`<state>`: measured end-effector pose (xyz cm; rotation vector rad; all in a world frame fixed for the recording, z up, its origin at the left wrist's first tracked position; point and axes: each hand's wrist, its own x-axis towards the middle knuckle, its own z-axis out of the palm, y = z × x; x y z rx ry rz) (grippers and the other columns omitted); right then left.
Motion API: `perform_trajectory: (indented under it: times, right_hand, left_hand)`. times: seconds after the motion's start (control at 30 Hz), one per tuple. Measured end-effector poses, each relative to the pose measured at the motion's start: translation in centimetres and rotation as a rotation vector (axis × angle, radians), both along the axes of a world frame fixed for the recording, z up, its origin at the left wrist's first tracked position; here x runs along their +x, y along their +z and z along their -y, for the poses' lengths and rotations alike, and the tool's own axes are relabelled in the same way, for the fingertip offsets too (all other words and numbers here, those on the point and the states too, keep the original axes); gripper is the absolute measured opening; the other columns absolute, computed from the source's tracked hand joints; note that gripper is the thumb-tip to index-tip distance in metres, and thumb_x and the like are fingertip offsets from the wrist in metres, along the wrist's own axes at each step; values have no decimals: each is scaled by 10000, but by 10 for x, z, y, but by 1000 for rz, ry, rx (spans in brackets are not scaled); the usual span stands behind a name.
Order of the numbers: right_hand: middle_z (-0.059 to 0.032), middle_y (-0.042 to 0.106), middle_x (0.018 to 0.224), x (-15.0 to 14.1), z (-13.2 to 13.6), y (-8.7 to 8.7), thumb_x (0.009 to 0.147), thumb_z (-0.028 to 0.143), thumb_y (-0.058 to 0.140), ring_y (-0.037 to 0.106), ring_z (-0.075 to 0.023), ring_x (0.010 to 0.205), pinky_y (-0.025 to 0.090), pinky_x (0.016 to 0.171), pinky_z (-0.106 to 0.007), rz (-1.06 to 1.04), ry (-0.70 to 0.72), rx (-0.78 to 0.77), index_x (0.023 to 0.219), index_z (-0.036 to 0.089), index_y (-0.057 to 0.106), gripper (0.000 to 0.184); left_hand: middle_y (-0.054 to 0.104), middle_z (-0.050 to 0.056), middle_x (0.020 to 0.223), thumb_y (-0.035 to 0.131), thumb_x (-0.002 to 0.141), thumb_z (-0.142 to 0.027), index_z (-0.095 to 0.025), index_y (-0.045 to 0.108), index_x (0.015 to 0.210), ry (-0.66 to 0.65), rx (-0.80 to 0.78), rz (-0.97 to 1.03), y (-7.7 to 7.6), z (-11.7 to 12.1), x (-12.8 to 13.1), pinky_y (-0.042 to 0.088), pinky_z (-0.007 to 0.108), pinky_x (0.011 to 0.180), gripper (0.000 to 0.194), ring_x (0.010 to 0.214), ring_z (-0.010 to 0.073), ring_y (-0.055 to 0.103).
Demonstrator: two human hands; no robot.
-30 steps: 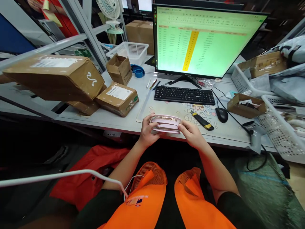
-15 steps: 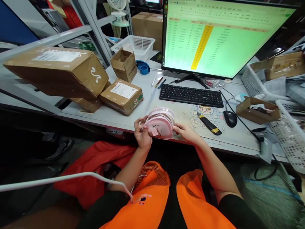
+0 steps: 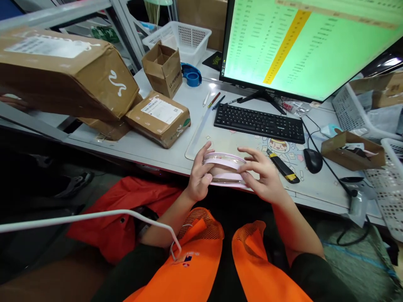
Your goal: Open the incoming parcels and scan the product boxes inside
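Observation:
A small pink cosmetic pouch (image 3: 227, 164) with clear plastic sides is held just over the desk's front edge, its side turned up. On its left end, my left hand (image 3: 199, 178) grips it between thumb and fingers. My right hand (image 3: 262, 174) has its thumb and fingertips on the right end, the index finger raised. Just beyond my right hand, a black and yellow utility knife (image 3: 283, 167) lies on the printed desk mat (image 3: 201, 144). Behind the pouch is a black keyboard (image 3: 258, 121).
Cardboard boxes (image 3: 160, 119) stand on the left, near a blue tape dispenser (image 3: 192, 77) and several pens (image 3: 214, 100). A monitor (image 3: 283, 42) rises behind the keyboard. To the right are a mouse (image 3: 312, 160), an open small carton (image 3: 352, 153) and white baskets (image 3: 388, 201).
The pouch has turned from its lettered pink face to its clear side. My right hand has shifted its grip and spread its fingers. The view has tilted down and closer to the desk.

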<state>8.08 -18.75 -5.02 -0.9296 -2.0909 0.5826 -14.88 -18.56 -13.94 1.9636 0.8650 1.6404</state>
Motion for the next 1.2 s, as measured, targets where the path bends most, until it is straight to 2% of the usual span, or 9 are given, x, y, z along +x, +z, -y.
perform_trajectory:
  times: [0.13, 0.27, 0.43, 0.63, 0.73, 0.87, 1.0, 1.1, 1.2]
  right_hand:
    - [-107, 404, 1682, 5, 8, 4, 1029, 239, 601, 454, -330, 1516, 484, 1182, -551, 136, -31, -8, 1206, 259, 746, 230]
    - [-105, 295, 1743, 6, 23, 7, 1037, 263, 622, 374, -367, 1566, 420, 1237, -609, 250, -59, 8, 1407, 280, 665, 374]
    - [-135, 363, 1705, 1, 37, 9, 1028, 225, 609, 446, -353, 1523, 474, 1212, -543, 289, 89, -100, 1197, 223, 737, 212]
    - [-132, 532, 1579, -6, 42, 2, 996, 190, 629, 561, -347, 1420, 561, 1114, -519, 249, 137, -127, 1082, 244, 757, 164]
    - [-144, 555, 1551, -9, 44, -4, 966, 162, 649, 595, -360, 1380, 575, 1081, -531, 220, 133, -80, 1061, 235, 751, 157]
    - [-123, 584, 1526, -12, 49, -9, 933, 148, 670, 623, -375, 1342, 586, 1050, -553, 183, 119, -42, 994, 246, 749, 140]
    - [-128, 581, 1527, -11, 53, -11, 926, 127, 670, 614, -382, 1356, 583, 1059, -546, 157, 108, -57, 1021, 237, 754, 168]
    - [-100, 568, 1547, -7, 56, -14, 940, 131, 655, 607, -380, 1369, 583, 1080, -544, 144, 85, -92, 1056, 256, 765, 203]
    - [-65, 564, 1558, -1, 59, -17, 957, 147, 644, 609, -377, 1370, 567, 1119, -550, 128, 64, -122, 1082, 278, 781, 227]
  left_hand:
    - [280, 151, 1736, 402, 1069, -474, -204, 651, 1327, -12, -54, -87, 7, 6, -6, 402, 616, 1253, 449, 1549, 396, 398]
    - [330, 88, 1701, 465, 1046, -425, -252, 642, 1120, -43, -59, -19, 5, 12, -10, 446, 617, 1214, 259, 1526, 372, 437]
    - [509, 22, 1496, 474, 1012, -379, -281, 621, 897, -48, 103, -19, -4, 21, -11, 412, 648, 1240, 211, 1456, 319, 494]
    - [538, 32, 957, 331, 1020, -449, -456, 616, 1008, 391, 369, 96, -19, 20, 17, 567, 552, 1102, 286, 990, 237, 612]
    - [511, 36, 909, 298, 1029, -429, -499, 616, 1017, 558, 447, 220, -25, 16, 31, 585, 506, 1039, 326, 952, 241, 580]
    - [463, 59, 855, 199, 1052, -535, -515, 601, 1032, 754, 391, 149, -46, 22, 35, 543, 540, 1071, 403, 1018, 275, 568]
    - [447, 69, 770, 218, 1020, -664, -410, 610, 829, 658, 248, 95, -68, 35, 29, 476, 531, 1148, 505, 1007, 283, 560]
    - [486, 63, 750, 319, 995, -688, -383, 621, 797, 510, 131, 69, -68, 40, 27, 448, 521, 1179, 473, 1004, 277, 571]
    - [556, 26, 795, 509, 964, -636, -442, 657, 884, 370, 313, 140, -60, 43, 27, 439, 497, 1200, 258, 1041, 251, 592]
